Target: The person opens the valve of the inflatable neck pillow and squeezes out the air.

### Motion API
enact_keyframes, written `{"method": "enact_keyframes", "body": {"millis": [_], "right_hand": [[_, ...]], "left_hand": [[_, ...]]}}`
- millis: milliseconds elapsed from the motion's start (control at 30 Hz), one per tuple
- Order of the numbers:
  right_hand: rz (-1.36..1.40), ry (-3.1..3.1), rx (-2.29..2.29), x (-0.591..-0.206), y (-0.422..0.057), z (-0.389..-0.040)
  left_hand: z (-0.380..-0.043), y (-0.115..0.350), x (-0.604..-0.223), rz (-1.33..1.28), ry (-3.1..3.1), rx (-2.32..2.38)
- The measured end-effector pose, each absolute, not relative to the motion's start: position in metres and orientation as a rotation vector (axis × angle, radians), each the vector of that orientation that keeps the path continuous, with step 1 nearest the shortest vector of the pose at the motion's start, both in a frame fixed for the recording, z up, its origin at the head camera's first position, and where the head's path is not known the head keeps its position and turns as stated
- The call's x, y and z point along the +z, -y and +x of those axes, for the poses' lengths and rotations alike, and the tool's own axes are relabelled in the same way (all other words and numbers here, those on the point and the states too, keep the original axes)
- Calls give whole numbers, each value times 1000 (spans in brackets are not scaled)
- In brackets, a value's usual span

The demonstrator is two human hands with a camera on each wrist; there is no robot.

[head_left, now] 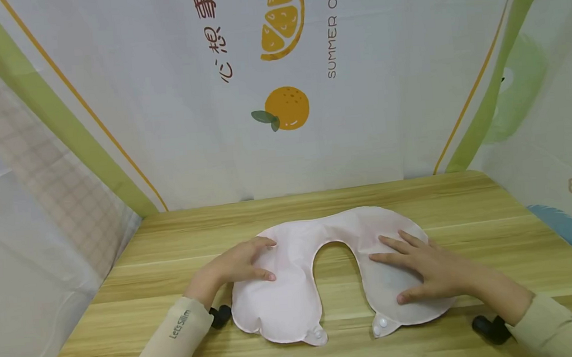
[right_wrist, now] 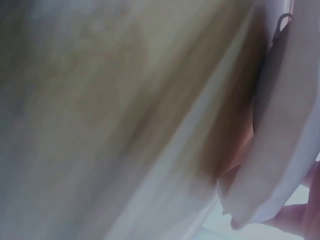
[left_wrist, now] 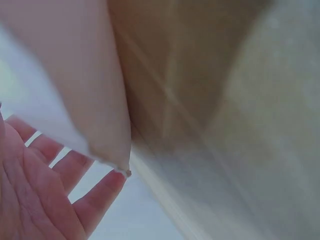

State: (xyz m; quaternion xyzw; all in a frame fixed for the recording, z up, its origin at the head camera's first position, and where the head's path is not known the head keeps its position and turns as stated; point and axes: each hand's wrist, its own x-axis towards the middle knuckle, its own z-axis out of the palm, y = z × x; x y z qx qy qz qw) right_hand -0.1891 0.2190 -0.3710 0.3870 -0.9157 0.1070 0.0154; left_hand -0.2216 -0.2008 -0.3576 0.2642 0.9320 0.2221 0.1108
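A pale pink U-shaped neck pillow lies on the wooden tabletop, its two ends facing me. Each end carries a small tab; a snap button shows on the right one. My left hand rests on the outer side of the left lobe, fingers loosely extended. Spread fingers of my right hand lie over the right lobe. Seen by the left wrist camera, the pillow's edge stands beside the fingers of the left hand. In the right wrist view the pillow partly hides the right hand.
The wooden table ends at a white curtain printed with oranges and lettering. More cloth hangs along the right side, and a checked one on the left. Black wrist devices sit under both forearms.
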Motion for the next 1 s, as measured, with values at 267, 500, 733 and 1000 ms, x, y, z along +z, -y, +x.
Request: {"method": "enact_keyframes", "body": {"millis": [267,500,733,1000], "right_hand": [[1232,2882,319,-374,-218,-192],[1238,2901,329,-374,-216,-191],[1253,2902,328,-374,-215,-192],[1245,2934,376,-375,-215,-194]], "left_hand": [[-223,200,-360,768,-2739,640],[-224,199,-361,733,-2730,631],[-226,198,-360,728,-2733,602],[-227,197,-360,720,-2728,587]]}}
